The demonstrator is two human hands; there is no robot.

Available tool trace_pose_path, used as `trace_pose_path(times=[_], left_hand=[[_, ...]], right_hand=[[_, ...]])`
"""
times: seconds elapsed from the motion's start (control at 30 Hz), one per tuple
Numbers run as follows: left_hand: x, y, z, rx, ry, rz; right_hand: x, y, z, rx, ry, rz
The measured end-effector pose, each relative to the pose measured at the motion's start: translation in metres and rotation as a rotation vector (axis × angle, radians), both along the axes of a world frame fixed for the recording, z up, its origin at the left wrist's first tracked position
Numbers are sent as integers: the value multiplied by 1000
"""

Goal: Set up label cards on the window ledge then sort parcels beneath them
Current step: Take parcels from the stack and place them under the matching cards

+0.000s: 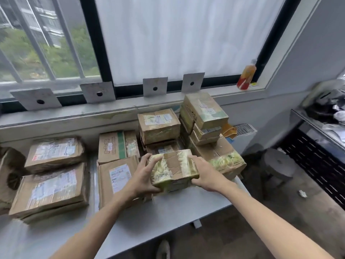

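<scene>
Currently gripping small parcel (pixel 174 170) w/ both hands: left hand (pixel 142 177) curled round its left side, right hand (pixel 204 173) round its right side. Held just above the table (pixel 168 212) edge, in front of the stacks. Long axis running roughly toward/away from body, far end aimed at the window, tilted slightly right. Boxy brown cardboard, glossy clear/yellowish tape wrap, bare cardboard strip across top.

Four grey square cards (pixel 155 86) propped upright on ledge (pixel 74 111), leaning on window frame, each w/ a dark round dot. Writing too faint to read.

Under them, on table: two flat taped parcels far left (pixel 54 152), two more mid (pixel 115 146), a short stack (pixel 158 126), taller stack at right (pixel 205 109). All brown cardboard, white shipping labels, crinkly tape.

Orange bottle (pixel 246 75) upright at ledge's right end. Round grey stool (pixel 278 163) on floor right of table.
</scene>
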State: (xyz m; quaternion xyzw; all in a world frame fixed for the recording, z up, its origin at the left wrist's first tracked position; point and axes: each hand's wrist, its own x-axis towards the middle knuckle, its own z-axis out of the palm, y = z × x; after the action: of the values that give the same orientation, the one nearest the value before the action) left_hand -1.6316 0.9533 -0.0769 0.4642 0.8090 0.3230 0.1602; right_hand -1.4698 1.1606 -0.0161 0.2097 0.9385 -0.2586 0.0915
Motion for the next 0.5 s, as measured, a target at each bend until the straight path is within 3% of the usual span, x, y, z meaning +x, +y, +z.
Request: trace_pose_path(times=[0.2,0.5], left_hand=[[-32,34,-26,59,-118,111],[-77,65,-29,112,-89,244]], right_hand=[[-39,16,-39,-15,123,-88],[-102,57,-53,-10,232,-104]])
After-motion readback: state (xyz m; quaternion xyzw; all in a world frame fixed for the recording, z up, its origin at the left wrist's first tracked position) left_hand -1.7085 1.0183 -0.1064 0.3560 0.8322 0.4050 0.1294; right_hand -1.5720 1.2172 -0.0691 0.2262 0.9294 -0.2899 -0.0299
